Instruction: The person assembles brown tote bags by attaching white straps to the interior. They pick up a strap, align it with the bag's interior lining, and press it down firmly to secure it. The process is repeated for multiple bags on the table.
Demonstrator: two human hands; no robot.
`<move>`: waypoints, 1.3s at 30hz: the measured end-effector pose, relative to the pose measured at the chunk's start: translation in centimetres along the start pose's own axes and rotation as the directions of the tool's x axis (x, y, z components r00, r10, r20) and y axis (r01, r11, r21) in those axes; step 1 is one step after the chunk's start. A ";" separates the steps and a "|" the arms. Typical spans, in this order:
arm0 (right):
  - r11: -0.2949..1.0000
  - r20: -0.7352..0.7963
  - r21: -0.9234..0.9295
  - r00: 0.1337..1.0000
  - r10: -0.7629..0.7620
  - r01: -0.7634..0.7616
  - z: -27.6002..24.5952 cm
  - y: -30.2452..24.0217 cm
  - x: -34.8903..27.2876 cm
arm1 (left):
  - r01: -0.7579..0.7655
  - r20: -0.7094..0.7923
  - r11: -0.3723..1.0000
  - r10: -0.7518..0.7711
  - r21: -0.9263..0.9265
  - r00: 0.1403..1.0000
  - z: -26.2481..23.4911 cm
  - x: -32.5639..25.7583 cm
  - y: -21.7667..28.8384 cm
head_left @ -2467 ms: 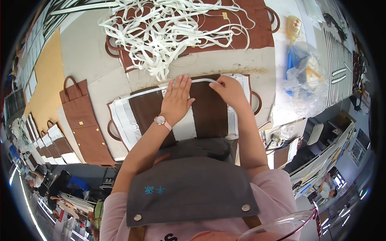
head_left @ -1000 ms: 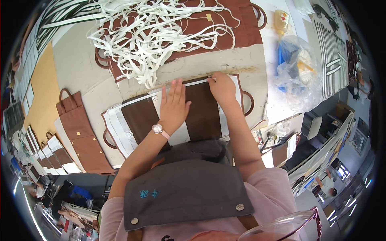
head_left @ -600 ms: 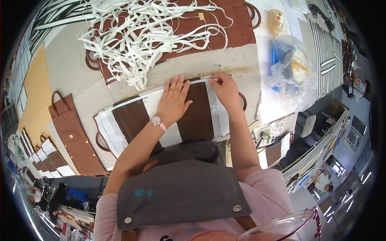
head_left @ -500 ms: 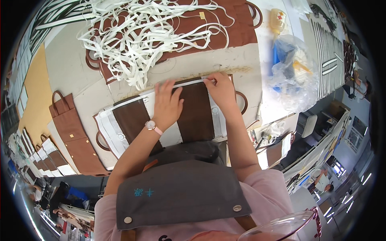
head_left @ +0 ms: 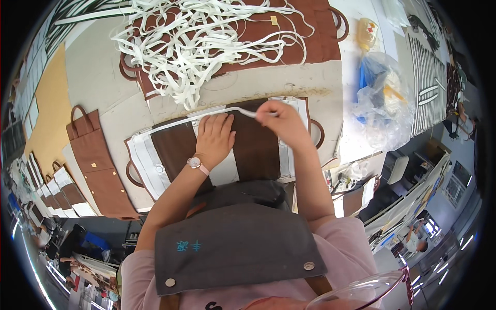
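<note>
Closest to me is my grey apron bib (head_left: 232, 253) over a pink shirt, and both my forearms run up from it to the table. My left hand (head_left: 214, 140), with a small watch (head_left: 195, 163) at the wrist, lies flat with fingers spread and released, palm pressing on the brown-and-white bag panel (head_left: 258, 150) that is spread on the grey tabletop (head_left: 93, 88) right in front of me. My right hand (head_left: 281, 121) is just beside it, fingers pinched together on the end of a thin white strip (head_left: 206, 118); the strip runs leftward from my fingertips along the panel's far edge, raised a little at the gripped end. The panel's brown loop handles stick out at both sides, one by my right wrist (head_left: 319, 133).

To my left lie finished brown bags (head_left: 98, 165) with handles, flat on the table. Further off, beyond the panel, a tangled heap of loose white strips (head_left: 201, 41) sits on top of more brown panels (head_left: 310, 36). Off to the far right is a crumpled clear plastic bag (head_left: 385, 98) with blue things inside.
</note>
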State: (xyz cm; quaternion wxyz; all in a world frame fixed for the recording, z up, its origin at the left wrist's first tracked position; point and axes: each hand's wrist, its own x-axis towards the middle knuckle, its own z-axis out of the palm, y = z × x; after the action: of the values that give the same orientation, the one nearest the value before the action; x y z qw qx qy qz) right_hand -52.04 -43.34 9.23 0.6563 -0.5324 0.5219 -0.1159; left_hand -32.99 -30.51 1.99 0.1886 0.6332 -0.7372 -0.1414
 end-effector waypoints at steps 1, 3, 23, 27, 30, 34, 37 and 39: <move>0.999 -0.062 0.010 0.997 0.042 -0.042 -0.8 0.6 0.3 | 0.004 -0.007 1.000 -0.004 0.006 1.000 0.0 0.0 0.0; 0.987 -0.172 -0.149 0.984 0.039 -0.065 -2.4 1.8 0.7 | 0.009 -0.019 1.000 -0.009 0.015 1.000 0.0 0.0 0.1; 0.851 -0.429 -0.506 0.897 -0.108 -0.140 -0.7 3.9 2.2 | -0.003 0.030 0.983 -0.002 0.186 1.000 0.0 1.2 0.6; 0.837 -0.438 -0.525 0.892 -0.109 -0.155 -0.5 4.0 2.3 | -0.007 0.008 0.984 0.006 0.180 1.000 0.2 1.4 0.5; 0.821 -0.443 -0.546 0.889 -0.114 -0.167 -0.1 4.0 2.4 | 0.058 0.060 0.977 -0.071 0.205 0.996 0.3 1.6 1.7; 0.787 -0.440 -0.596 0.884 -0.155 -0.159 0.0 4.4 2.6 | -0.067 0.154 0.993 0.051 0.101 0.987 0.1 3.9 3.2; 0.788 -0.452 -0.597 0.875 -0.175 -0.150 0.2 4.5 2.6 | -0.101 0.179 0.995 0.099 0.001 0.979 1.8 4.7 2.7; 0.766 -0.482 -0.620 0.853 -0.200 -0.171 0.3 4.2 2.5 | -0.105 0.201 0.994 0.096 0.038 0.975 1.9 4.7 2.7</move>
State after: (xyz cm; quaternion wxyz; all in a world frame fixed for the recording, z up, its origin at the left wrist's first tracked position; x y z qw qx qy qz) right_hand -52.41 -43.20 4.41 0.2663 -0.6763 0.6827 -0.0754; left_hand -36.86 -34.80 2.03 0.1055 0.5821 -0.7867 -0.1763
